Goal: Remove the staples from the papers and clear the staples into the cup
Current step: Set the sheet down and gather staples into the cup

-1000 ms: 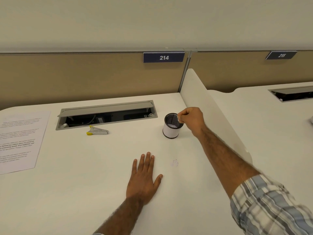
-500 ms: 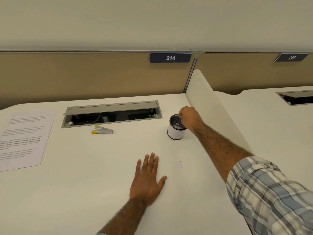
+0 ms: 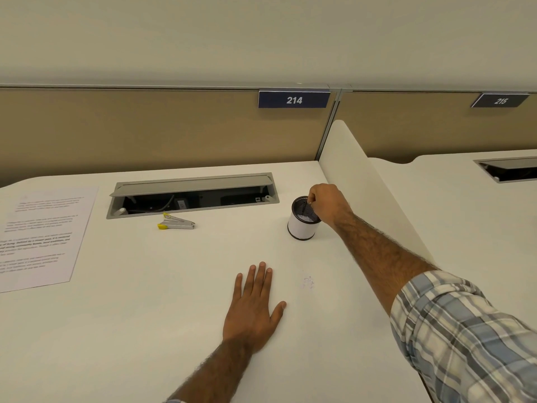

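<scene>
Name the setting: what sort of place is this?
Probably a shared office or study room: label 214 and label 215 on the back panel, a white divider between desks, an open cable hatch in the desktop.

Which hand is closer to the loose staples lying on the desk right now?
Left. The left hand lies flat on the desk just to the left of the staples; the right hand is farther back, over the cup.

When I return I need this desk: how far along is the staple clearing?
Done: papers lie aside, staple remover set down. In hand: right hand pinches over the cup, seemingly dropping staples. Left: a small staple cluster on the desk beside the flat left hand.
</scene>
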